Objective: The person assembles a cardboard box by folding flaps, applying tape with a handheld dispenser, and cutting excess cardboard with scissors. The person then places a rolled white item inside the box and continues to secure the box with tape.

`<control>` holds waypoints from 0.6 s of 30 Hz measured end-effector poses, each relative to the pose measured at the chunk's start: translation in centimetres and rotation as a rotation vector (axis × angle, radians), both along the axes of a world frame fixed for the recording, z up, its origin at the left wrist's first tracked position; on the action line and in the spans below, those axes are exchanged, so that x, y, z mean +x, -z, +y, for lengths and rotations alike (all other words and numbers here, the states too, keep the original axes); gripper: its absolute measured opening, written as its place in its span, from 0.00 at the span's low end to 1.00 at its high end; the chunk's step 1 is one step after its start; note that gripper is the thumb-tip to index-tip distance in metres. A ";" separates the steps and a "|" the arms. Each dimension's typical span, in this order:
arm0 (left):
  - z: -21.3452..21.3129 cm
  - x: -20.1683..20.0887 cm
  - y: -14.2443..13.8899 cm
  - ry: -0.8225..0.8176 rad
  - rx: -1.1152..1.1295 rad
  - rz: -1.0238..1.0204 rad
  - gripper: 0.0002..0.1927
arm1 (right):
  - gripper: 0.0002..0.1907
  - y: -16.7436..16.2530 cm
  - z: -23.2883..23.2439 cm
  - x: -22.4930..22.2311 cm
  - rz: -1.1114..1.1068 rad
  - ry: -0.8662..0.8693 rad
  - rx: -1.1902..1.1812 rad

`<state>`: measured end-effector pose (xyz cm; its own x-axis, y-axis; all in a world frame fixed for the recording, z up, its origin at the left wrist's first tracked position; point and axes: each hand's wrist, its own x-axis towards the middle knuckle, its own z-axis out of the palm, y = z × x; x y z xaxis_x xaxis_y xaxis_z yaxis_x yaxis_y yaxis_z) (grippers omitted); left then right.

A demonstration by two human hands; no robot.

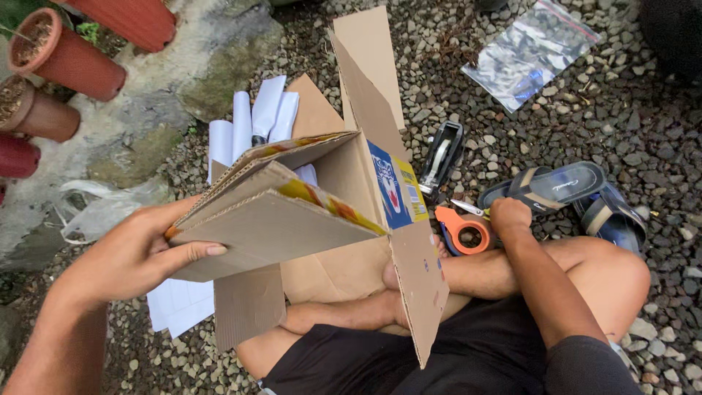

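Steadying a cardboard box while reaching for the scissors

The person is sitting cross-legged on gravel, the cardboard box (344,219) resting on the lap with its flaps standing open; the left hand (135,252) is pinching the folded flaps closed, thumb lying across the top layer, and a firm, flat grip there is keeping the layers from sliding; the right hand (510,216) is curling down over the orange-handled scissors (464,228) just beside the knee, though how tightly it is closing I cannot tell; beyond it are lying a tape dispenser (441,157) and sandals (567,192); farther off, white paper sheets (252,121), a plastic zip bag (530,51) and clay pots (66,58).
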<state>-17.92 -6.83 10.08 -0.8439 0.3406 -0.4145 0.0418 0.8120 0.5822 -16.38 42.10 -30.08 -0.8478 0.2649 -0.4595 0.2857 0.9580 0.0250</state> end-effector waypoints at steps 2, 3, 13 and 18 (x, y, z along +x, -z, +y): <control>-0.4 0.6 -1.4 -0.016 -0.050 0.043 0.35 | 0.15 -0.8 -0.3 0.5 0.011 -0.015 0.011; -0.6 0.6 -2.1 -0.020 -0.074 0.066 0.36 | 0.16 -1.1 -0.4 0.8 0.002 -0.025 0.015; -3.7 1.5 -1.2 -0.153 0.110 -0.032 0.26 | 0.15 -1.6 0.6 2.6 -0.039 -0.221 0.102; -5.7 0.5 0.7 -0.069 0.255 -0.005 0.27 | 0.12 -4.2 4.2 3.5 0.185 -0.257 0.181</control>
